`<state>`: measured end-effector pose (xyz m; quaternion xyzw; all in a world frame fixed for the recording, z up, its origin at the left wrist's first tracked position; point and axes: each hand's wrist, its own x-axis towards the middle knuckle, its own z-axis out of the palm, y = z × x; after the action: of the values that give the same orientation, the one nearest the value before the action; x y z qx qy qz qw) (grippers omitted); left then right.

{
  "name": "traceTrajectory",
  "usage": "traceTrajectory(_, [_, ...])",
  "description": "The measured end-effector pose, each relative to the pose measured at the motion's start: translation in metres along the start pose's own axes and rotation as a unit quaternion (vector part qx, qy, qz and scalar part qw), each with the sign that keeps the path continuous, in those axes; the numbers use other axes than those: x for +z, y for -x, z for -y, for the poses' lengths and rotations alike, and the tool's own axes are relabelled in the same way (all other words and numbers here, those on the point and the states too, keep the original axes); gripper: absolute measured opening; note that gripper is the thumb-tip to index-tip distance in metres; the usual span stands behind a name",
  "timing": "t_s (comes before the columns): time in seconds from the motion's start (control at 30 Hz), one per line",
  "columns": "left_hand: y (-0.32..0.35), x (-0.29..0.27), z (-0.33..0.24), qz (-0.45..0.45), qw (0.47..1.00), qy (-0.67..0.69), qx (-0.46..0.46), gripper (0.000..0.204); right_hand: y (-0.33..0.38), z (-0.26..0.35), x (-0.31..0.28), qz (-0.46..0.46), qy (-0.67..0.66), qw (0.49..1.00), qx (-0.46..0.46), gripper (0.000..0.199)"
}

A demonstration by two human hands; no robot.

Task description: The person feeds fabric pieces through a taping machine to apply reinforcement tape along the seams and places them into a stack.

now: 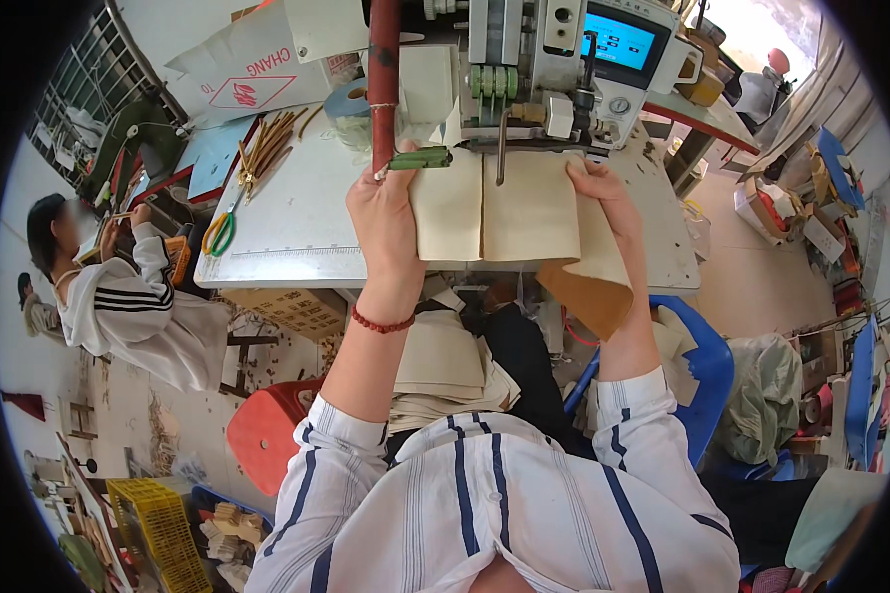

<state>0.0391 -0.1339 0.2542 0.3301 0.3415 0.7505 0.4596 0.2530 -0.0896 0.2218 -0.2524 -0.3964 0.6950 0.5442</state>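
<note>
A cream, leather-like sheet (532,212) is stretched between my hands at the front edge of the work table, under the machine's head. A thin brown seam or gap runs down its middle. Its right end curls down and shows a brown underside (593,299). My left hand (381,219), with a red bead bracelet on the wrist, grips the left edge; its fingertips are partly hidden by a green roll (420,158). My right hand (605,188) pinches the upper right edge, thumb on top. A bent metal rod (502,148) of the machine comes down over the sheet.
A machine with a blue screen (618,42) stands behind the sheet, beside a red upright pipe (383,79). Green-and-yellow-handled scissors (220,233) and brown strips (267,148) lie left on the table. Cream sheets (435,361) rest on my lap. Another person (143,296) sits at left.
</note>
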Motion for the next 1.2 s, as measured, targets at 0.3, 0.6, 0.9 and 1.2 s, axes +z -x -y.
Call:
traceTrajectory(0.3, [-0.037, 0.013, 0.013, 0.011, 0.997, 0.068, 0.021, 0.016, -0.020, 0.016, 0.013, -0.175, 0.007, 0.984, 0.030, 0.024])
traceTrajectory(0.6, [-0.078, 0.017, 0.009, 0.073, 0.986, -0.151, 0.008, 0.016, -0.026, 0.033, -0.071, -0.009, 0.247, 0.967, -0.056, 0.021])
traceTrajectory(0.9, [-0.159, -0.070, 0.068, -0.026, 0.813, -0.544, 0.205, 0.008, -0.109, 0.008, -0.058, -0.165, 0.457, 0.854, -0.188, 0.026])
traceTrajectory(1.2, [0.057, -0.203, 0.105, 0.359, 0.540, -0.731, 0.214, 0.017, 0.041, -0.127, -0.047, -0.251, 0.556, 0.770, -0.189, 0.015])
